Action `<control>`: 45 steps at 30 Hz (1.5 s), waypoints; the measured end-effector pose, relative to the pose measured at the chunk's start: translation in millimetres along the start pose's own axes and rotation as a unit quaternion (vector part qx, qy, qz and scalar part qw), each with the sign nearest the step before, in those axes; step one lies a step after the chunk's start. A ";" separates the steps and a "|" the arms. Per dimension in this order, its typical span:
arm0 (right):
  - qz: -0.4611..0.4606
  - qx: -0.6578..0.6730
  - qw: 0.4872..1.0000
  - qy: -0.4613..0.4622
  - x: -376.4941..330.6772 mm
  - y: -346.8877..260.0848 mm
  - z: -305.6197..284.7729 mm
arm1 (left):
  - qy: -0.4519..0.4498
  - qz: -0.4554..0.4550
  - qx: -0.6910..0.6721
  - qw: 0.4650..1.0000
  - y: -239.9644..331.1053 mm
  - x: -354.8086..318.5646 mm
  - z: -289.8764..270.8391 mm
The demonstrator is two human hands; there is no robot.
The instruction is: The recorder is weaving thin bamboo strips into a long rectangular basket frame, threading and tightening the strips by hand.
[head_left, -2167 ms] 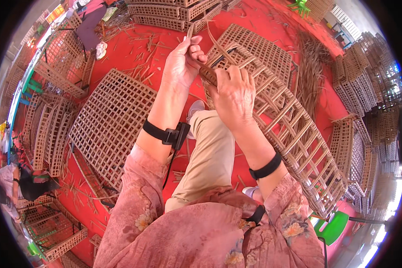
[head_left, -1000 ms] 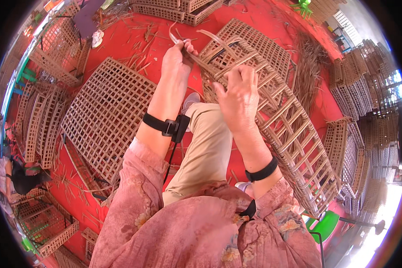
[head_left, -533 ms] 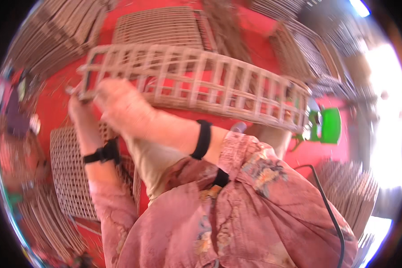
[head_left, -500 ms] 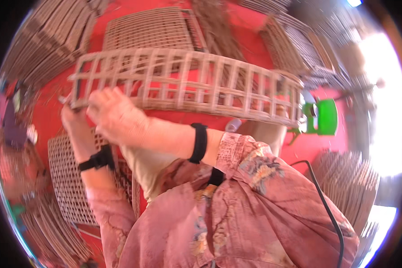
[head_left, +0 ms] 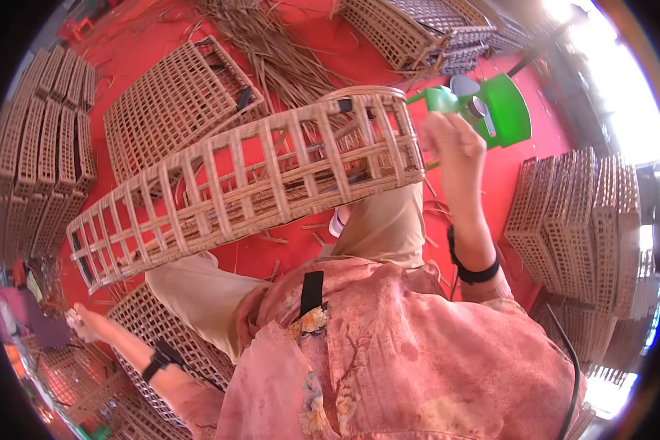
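Observation:
A long, narrow openwork rattan basket (head_left: 249, 187) lies slantwise across my legs, its slatted side toward me and dark ties at its ends. Neither hand grips it. Past its lower left end, my left hand (head_left: 88, 323) is held out low, fingers curled around something small and whitish that I cannot make out. Just beyond the right end, my right hand (head_left: 453, 143) is raised with bent, somewhat blurred fingers. It is beside a green stool (head_left: 515, 110); a blurred pale-green shape (head_left: 440, 99) shows at the fingertips, and whether it is held is unclear.
A woven rattan panel (head_left: 172, 103) lies ahead on the red floor (head_left: 308, 22), near loose rattan strips (head_left: 271, 51). Stacked baskets stand at left (head_left: 48, 139), far right (head_left: 411, 33) and right (head_left: 572, 227). Another woven piece (head_left: 165, 330) lies by my left leg.
Both hands have left the basket's left end. My right hand has swung right to the green stool; my left has dropped down and left. The basket's left end has tipped lower.

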State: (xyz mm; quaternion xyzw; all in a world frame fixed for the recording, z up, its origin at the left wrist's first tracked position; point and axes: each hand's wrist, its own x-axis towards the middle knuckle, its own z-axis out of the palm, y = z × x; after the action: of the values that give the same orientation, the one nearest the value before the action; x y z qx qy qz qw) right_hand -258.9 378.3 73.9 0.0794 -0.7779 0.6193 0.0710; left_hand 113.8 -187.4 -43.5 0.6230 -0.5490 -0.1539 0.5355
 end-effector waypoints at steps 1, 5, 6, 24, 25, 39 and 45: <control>-0.022 0.013 1.000 -0.008 -0.7 10.0 -21.1 | 0.007 0.074 0.005 0.997 25.4 -17.4 -9.1; 0.217 0.018 0.974 -0.066 -22.2 58.6 -59.4 | -0.144 0.218 -0.095 0.961 136.2 -128.3 -25.8; 0.275 0.038 0.957 -0.086 -26.3 70.3 -58.2 | -0.241 0.199 -0.158 0.937 162.9 -162.6 -25.3; 0.127 0.614 0.779 0.034 60.0 170.3 -177.0 | -0.433 0.595 -0.086 0.672 270.4 -351.1 -12.4; 0.157 0.642 0.749 -0.049 71.9 175.0 -211.9 | -0.458 0.558 -0.056 0.690 262.8 -343.3 -18.0; 0.183 0.435 0.726 0.500 18.4 250.3 -487.0 | -0.418 0.486 -0.076 0.763 212.0 -244.8 13.1; -0.082 0.099 0.939 0.318 57.6 105.0 -384.2 | -0.377 0.476 -0.113 0.786 251.1 -271.6 -4.7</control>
State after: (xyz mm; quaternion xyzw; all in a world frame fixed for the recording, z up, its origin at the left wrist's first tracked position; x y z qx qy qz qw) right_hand -332.7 773.8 71.6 -0.0516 -0.6399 0.6784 0.3572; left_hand -107.9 89.7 60.7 0.1098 -0.9130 -0.1629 0.3575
